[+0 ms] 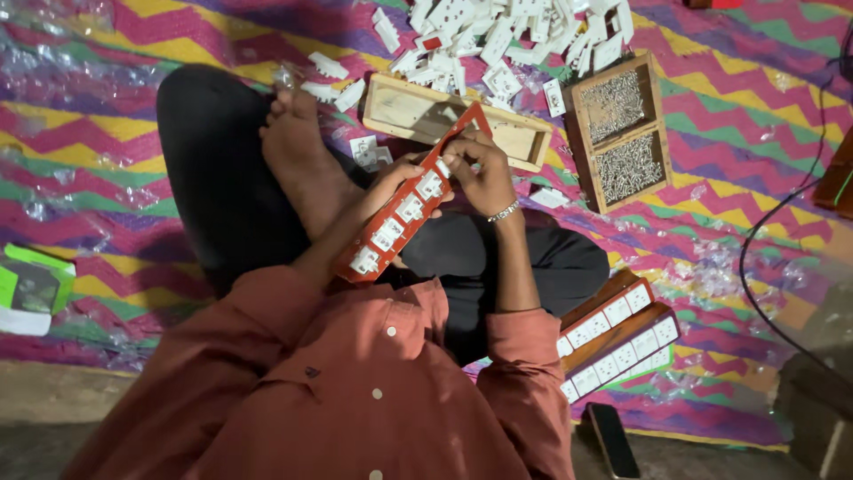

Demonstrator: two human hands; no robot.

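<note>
Down on the zigzag mat [737, 151] a person sits cross-legged, both hands busy on a long red strip [404, 212] that slants from 7 o'clock up to 1 o'clock across the lap. White sockets [410, 208] sit in a row along the strip. At its middle the left hand [391, 182] is closed around the strip, fingers wrapped over the edge. At the upper end the right hand [480, 169] pinches the strip too, fingertips pressed on the topmost socket; a metal bracelet [503, 212] circles that wrist. One bare foot [298, 151] rests at 9 o'clock of the hands.

Just past the strip's tip, at 12 o'clock, lies a shallow wooden tray [409, 105], and beyond it a heap of loose white parts [498, 36]. At 2 o'clock stands a two-part wooden box [617, 129] full of small screws. By the right knee, at 4 o'clock, finished strips [617, 338] lie stacked side by side, and a dark phone [613, 440] lies just below them. Far over at 9 o'clock a green and white carton [31, 289] sits on the mat's edge, while a black cable [782, 231] curves along the right side
</note>
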